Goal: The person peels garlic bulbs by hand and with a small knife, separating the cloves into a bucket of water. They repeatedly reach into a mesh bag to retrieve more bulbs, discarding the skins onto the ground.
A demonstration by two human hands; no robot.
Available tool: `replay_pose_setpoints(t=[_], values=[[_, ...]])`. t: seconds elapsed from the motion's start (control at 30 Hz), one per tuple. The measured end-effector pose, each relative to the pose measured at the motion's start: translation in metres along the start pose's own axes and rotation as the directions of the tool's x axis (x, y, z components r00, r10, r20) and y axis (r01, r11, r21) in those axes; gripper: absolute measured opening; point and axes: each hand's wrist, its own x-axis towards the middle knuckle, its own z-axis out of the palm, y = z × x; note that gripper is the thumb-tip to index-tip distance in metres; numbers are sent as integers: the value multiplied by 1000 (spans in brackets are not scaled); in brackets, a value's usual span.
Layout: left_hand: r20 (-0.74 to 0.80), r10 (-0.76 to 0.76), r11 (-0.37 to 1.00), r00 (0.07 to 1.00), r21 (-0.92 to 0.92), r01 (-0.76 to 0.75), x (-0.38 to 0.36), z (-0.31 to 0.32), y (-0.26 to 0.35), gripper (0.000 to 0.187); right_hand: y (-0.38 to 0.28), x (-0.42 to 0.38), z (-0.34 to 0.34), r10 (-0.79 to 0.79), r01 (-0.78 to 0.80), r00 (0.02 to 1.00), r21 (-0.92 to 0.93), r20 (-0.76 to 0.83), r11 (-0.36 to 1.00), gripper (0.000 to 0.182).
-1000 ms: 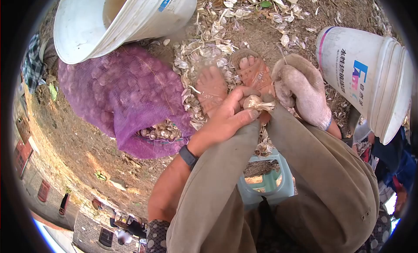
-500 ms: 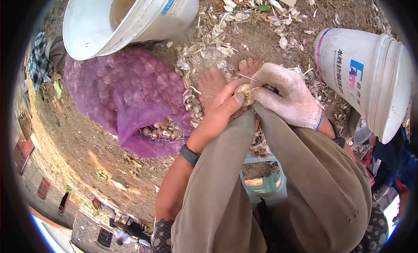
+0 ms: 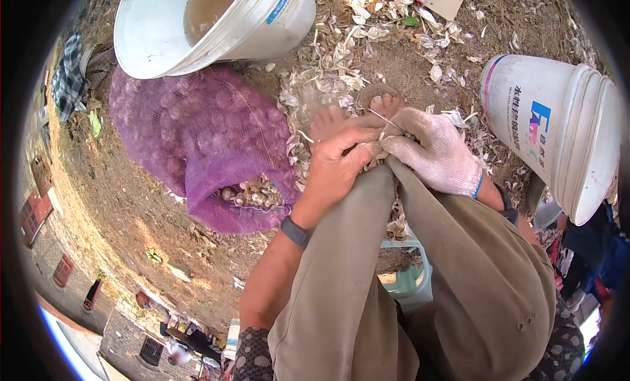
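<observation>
Above my knees, my left hand (image 3: 338,159) is bare and closed around a garlic bulb (image 3: 377,160), most of which the fingers hide. My right hand (image 3: 438,148), in a dusty white glove, grips a small knife (image 3: 386,120). Its thin blade points up and left past the thumb, and its handle is hidden in the glove. Both hands meet at the bulb, fingertips almost touching. To the left lies a purple mesh sack (image 3: 197,128) full of garlic, with loose garlic bulbs (image 3: 259,192) showing at its open mouth.
A white bucket (image 3: 282,30) with murky liquid leans over the sack's far end. Another white bucket (image 3: 525,112) with printed lettering stands at the right. Garlic skins (image 3: 328,66) litter the soil around my feet. Beneath my legs is a pale green stool (image 3: 420,286).
My fingers have closed further over the garlic bulb, so less of it shows. The knife stays in my right hand. The whole view has shifted slightly, with the sack and left bucket appearing further right.
</observation>
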Motion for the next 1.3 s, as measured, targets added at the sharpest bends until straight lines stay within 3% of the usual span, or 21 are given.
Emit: replay_pose_setpoints(t=[0.07, 0.17, 0.2, 0.27, 0.3, 0.33, 0.37, 0.43, 0.47, 0.57, 0.63, 0.67, 0.77, 0.8, 0.9, 0.93, 1.03, 1.07, 1.17, 1.2, 1.3], values=[[-47, 114, 993, 992, -24, -115, -2, 1, -14, 21, 5, -6, -1, 14, -14, 1000, -24, -19, 1000, 20], [-218, -29, 991, 976, -131, 0, -1, -4, -19, 21, -3, -9, -7, 133, -133, 991, 44, -5, 990, 20], [-322, -205, 945, 924, -312, 101, -3, -7, -19, 26, -6, -10, -11, 147, -146, 989, 53, -15, 988, 20], [-469, -325, 904, 821, -409, 124, -1, -19, -21, 26, 4, -17, -13, 152, -145, 986, 92, -70, 985, 16], [-527, -388, 877, 756, -463, 127, 1, -27, -24, 27, 4, -17, -14, 247, -217, 962, 225, -116, 950, 15], [-543, -318, 931, 777, -333, 149, 2, -42, -36, 39, 1, -17, -14, 345, -275, 927, 353, -149, 894, 14], [-512, -228, 973, 828, -151, 174, -1, -51, -47, 44, -1, -17, -15, 442, -320, 881, 476, -168, 819, 14], [-391, -76, 960, 917, 219, 173, -1, -48, -27, 56, -2, -17, -18, 470, -371, 873, 448, -132, 813, 14], [-347, -80, 928, 934, 315, 197, 0, -41, -10, 64, -2, -17, -19, 471, -391, 877, 428, -97, 815, 13], [95, -112, 904, 989, 424, 62, 11, -39, 16, 72, -1, -15, -21, 351, -322, 934, 260, -72, 910, 15], [228, -130, 991, 965, 31, 127, 13, -17, 17, 70, 1, -16, -18, 181, -174, 979, 86, -93, 981, 15], [298, -123, 969, 947, -170, 179, 11, -7, 16, 69, -1, -16, -20, 214, -210, 977, 135, -19, 968, 15], [326, -171, 968, 930, -123, 221, 9, -6, 8, 66, -13, -13, -21, 276, -297, 953, 224, 120, 928, 14], [297, -144, 956, 944, -204, 210, 8, -5, 9, 66, -13, -13, -20, 249, -274, 960, 240, 130, 931, 15], [274, -63, 885, 960, -429, 180, -1, -4, 1, 66, -9, -14, -15, 218, -219, 975, 245, 33, 944, 15], [275, -69, 866, 959, -461, 194, -1, -4, 2, 66, -12, -12, -19, 275, -284, 959, 217, 71, 934, 15], [264, -119, 846, 957, -478, 237, 2, -3, 7, 67, -10, -11, -16, 293, -281, 956, 249, -11, 927, 15], [248, -130, 842, 960, -484, 239, 1, -2, 7, 65, -7, -12, -14, 334, -316, 943, 346, 9, 883, 16], [245, -133, 833, 960, -497, 242, 3, 0, 8, 63, -8, -12, -23, 219, -216, 976, 199, 10, 956, 15], [262, -119, 837, 958, -493, 238, 4, -2, 10, 64, -16, -11, -23, 350, -348, 935, 360, 60, 866, 15], [285, -145, 817, 947, -506, 277, -1, -5, 17, 63, -10, -15, -20, 234, -221, 972, 294, -10, 930, 15]])
